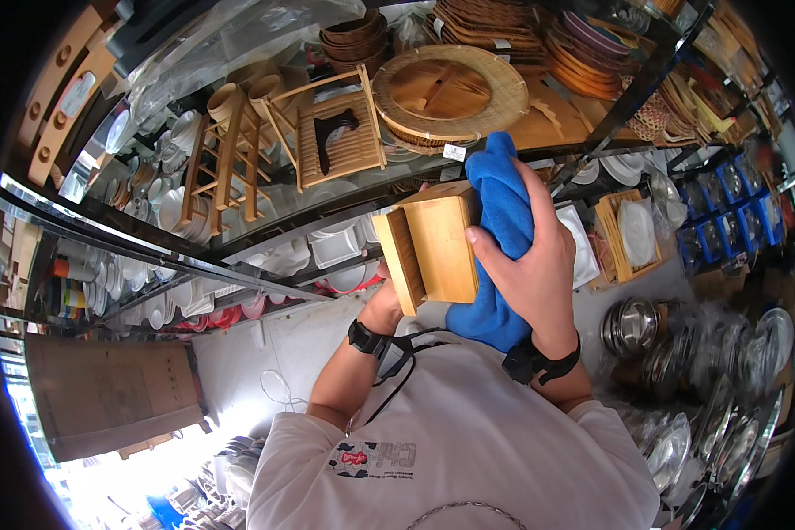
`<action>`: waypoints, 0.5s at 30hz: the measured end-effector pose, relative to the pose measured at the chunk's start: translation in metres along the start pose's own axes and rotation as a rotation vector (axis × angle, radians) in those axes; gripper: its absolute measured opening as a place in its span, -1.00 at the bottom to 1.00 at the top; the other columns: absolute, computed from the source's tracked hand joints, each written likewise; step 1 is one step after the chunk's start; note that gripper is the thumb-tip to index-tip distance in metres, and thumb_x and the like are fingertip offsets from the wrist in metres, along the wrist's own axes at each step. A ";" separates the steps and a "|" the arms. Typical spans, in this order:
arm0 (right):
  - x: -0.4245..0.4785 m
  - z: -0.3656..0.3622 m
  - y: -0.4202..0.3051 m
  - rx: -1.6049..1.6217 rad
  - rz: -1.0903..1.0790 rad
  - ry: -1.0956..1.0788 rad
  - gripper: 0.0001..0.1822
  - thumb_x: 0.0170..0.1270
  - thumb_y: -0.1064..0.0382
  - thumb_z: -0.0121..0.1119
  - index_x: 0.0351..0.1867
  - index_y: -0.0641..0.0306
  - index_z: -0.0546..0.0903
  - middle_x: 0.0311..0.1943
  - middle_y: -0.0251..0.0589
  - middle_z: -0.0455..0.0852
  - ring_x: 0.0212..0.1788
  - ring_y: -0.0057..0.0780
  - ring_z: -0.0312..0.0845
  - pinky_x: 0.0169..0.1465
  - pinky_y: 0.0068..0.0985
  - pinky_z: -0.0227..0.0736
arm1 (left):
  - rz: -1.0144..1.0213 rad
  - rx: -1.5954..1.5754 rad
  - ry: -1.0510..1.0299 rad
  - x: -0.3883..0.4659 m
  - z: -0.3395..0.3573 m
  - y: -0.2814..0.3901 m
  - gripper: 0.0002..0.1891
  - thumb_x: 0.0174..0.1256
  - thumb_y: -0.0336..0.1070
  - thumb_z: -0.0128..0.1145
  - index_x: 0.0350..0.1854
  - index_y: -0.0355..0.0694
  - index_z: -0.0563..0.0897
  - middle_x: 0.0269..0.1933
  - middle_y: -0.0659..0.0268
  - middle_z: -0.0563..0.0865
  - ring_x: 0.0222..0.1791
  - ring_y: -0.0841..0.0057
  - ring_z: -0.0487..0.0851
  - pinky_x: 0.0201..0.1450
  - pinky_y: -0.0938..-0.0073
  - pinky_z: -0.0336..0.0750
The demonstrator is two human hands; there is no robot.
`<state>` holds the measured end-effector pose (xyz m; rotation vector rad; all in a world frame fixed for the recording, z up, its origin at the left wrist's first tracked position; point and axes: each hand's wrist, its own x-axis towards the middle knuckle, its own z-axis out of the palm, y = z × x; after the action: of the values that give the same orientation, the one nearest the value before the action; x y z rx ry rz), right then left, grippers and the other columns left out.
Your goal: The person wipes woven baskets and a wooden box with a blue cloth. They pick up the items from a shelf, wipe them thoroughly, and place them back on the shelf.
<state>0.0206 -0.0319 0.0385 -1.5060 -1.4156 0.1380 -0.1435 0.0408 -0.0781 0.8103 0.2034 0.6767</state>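
Held up in front of my chest is a light wooden holder (440,248) with a slatted face and a box-like body. My left hand (389,301) grips it from beneath and behind on its left side, with most of the fingers hidden. A blue cloth (503,218) is bunched in my right hand (536,262). That hand presses the cloth against the holder's right side, with the thumb near its edge. Cloth also hangs below the hand toward my shirt.
The glass shelf ahead bears a round woven tray (450,93), a slatted wooden stand (338,136), a wooden rack (225,165) and stacked baskets (351,40). A cardboard box (112,391) stands at left. Steel bowls (629,324) and blue bins (729,205) are at right.
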 end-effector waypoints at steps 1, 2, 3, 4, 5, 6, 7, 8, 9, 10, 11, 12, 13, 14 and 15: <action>0.000 0.001 0.002 -0.009 -0.023 0.012 -0.17 0.11 0.23 0.53 0.45 0.22 0.43 0.14 0.09 0.74 0.07 0.03 0.76 0.10 -0.23 0.66 | 0.000 -0.013 0.001 0.000 -0.001 0.000 0.31 0.11 0.46 0.34 0.72 0.01 -0.23 0.58 0.14 0.31 0.48 0.30 0.47 0.45 0.14 0.52; 0.001 0.000 0.001 0.000 -0.004 0.006 -0.17 0.12 0.23 0.53 0.45 0.22 0.43 0.13 0.09 0.75 0.07 0.03 0.76 0.09 -0.23 0.66 | 0.005 -0.024 0.002 0.000 -0.002 0.001 0.32 0.10 0.48 0.33 0.72 0.01 -0.22 0.57 0.15 0.32 0.47 0.30 0.49 0.44 0.14 0.53; 0.001 -0.001 0.000 0.009 0.015 0.001 -0.17 0.12 0.23 0.53 0.45 0.22 0.42 0.12 0.09 0.75 0.07 0.03 0.76 0.09 -0.23 0.66 | 0.057 -0.067 -0.023 0.000 -0.004 -0.001 0.37 0.00 0.54 0.33 0.72 -0.01 -0.19 0.56 0.15 0.34 0.45 0.32 0.52 0.42 0.16 0.56; 0.001 -0.002 0.000 0.018 0.035 -0.005 -0.17 0.12 0.23 0.53 0.45 0.22 0.42 0.12 0.08 0.75 0.07 0.02 0.76 0.09 -0.23 0.65 | 0.008 -0.063 -0.043 0.000 -0.012 -0.006 0.51 -0.26 0.67 0.28 0.71 -0.10 -0.16 0.58 0.16 0.32 0.48 0.32 0.48 0.44 0.18 0.54; 0.001 -0.001 0.000 0.021 0.033 -0.005 -0.18 0.12 0.23 0.52 0.45 0.22 0.42 0.11 0.09 0.76 0.07 0.02 0.76 0.10 -0.24 0.65 | -0.008 -0.007 -0.033 -0.002 -0.016 -0.008 0.53 -0.28 0.69 0.26 0.71 -0.12 -0.16 0.58 0.16 0.31 0.49 0.31 0.47 0.44 0.18 0.53; 0.001 -0.001 0.001 0.022 0.032 -0.003 -0.18 0.12 0.23 0.52 0.45 0.22 0.42 0.11 0.09 0.76 0.08 0.02 0.76 0.10 -0.24 0.65 | -0.024 0.048 -0.024 -0.003 -0.016 -0.008 0.54 -0.30 0.71 0.24 0.70 -0.14 -0.16 0.58 0.17 0.30 0.50 0.31 0.46 0.44 0.19 0.53; 0.002 -0.001 0.002 0.024 0.030 -0.001 -0.18 0.13 0.23 0.52 0.45 0.22 0.42 0.10 0.09 0.76 0.08 0.02 0.76 0.10 -0.24 0.65 | -0.040 0.104 -0.016 -0.003 -0.017 -0.007 0.56 -0.32 0.73 0.23 0.70 -0.16 -0.16 0.59 0.17 0.29 0.50 0.31 0.45 0.44 0.19 0.53; 0.002 -0.001 0.003 0.020 0.024 -0.002 -0.18 0.13 0.23 0.52 0.45 0.23 0.42 0.11 0.09 0.76 0.08 0.01 0.76 0.11 -0.24 0.65 | 0.002 0.069 -0.088 -0.002 -0.024 -0.012 0.46 -0.08 0.64 0.34 0.71 -0.11 -0.18 0.60 0.16 0.26 0.54 0.27 0.39 0.47 0.15 0.48; 0.002 -0.001 0.004 0.016 0.019 -0.003 -0.18 0.13 0.24 0.52 0.45 0.23 0.42 0.11 0.09 0.76 0.08 0.01 0.76 0.11 -0.24 0.65 | 0.000 0.059 -0.060 -0.001 -0.020 -0.009 0.38 0.03 0.53 0.36 0.71 -0.08 -0.19 0.60 0.15 0.26 0.55 0.25 0.37 0.49 0.13 0.45; 0.002 -0.002 0.005 0.012 0.013 -0.003 -0.18 0.13 0.24 0.52 0.45 0.23 0.42 0.11 0.10 0.76 0.08 0.01 0.76 0.11 -0.24 0.65 | -0.002 0.048 -0.033 -0.001 -0.016 -0.005 0.30 0.14 0.41 0.38 0.72 -0.05 -0.20 0.61 0.14 0.25 0.56 0.23 0.35 0.51 0.12 0.43; 0.003 -0.003 0.007 0.037 0.030 -0.008 -0.19 0.14 0.24 0.51 0.44 0.24 0.43 0.12 0.09 0.75 0.08 0.01 0.76 0.12 -0.25 0.64 | -0.004 0.038 -0.005 0.000 -0.010 -0.002 0.24 0.25 0.29 0.41 0.72 -0.02 -0.21 0.61 0.13 0.24 0.58 0.21 0.32 0.52 0.10 0.40; 0.004 -0.004 0.008 0.064 0.046 -0.014 -0.20 0.14 0.25 0.51 0.44 0.25 0.43 0.14 0.09 0.75 0.09 0.00 0.76 0.13 -0.25 0.64 | 0.034 0.016 0.010 0.001 -0.005 0.001 0.18 0.28 0.17 0.37 0.72 0.00 -0.22 0.61 0.12 0.24 0.58 0.19 0.32 0.53 0.10 0.37; 0.005 -0.005 0.009 0.090 0.061 -0.021 -0.21 0.15 0.25 0.50 0.44 0.25 0.44 0.15 0.09 0.74 0.10 0.00 0.75 0.15 -0.25 0.64 | 0.071 -0.005 0.025 0.004 0.000 0.001 0.13 0.31 0.04 0.33 0.72 0.02 -0.23 0.61 0.11 0.24 0.58 0.18 0.31 0.55 0.10 0.34; 0.005 -0.003 0.011 0.073 0.027 0.010 -0.22 0.15 0.26 0.50 0.43 0.23 0.46 0.11 0.07 0.75 0.06 0.00 0.76 0.11 -0.25 0.65 | 0.109 -0.026 0.039 0.006 0.005 0.002 0.09 0.34 -0.08 0.30 0.73 0.05 -0.24 0.61 0.10 0.23 0.58 0.16 0.30 0.56 0.10 0.31; 0.005 0.000 0.014 0.053 -0.006 0.044 -0.23 0.14 0.27 0.50 0.43 0.21 0.47 0.07 0.05 0.76 0.02 0.01 0.76 0.07 -0.25 0.65 | 0.135 0.011 0.074 0.009 0.011 0.005 0.08 0.34 -0.10 0.29 0.73 0.05 -0.23 0.61 0.10 0.23 0.58 0.16 0.31 0.56 0.11 0.30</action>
<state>0.0319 -0.0251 0.0311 -1.4527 -1.3710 0.1365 -0.1341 0.0422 -0.0663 0.8152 0.2208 0.8344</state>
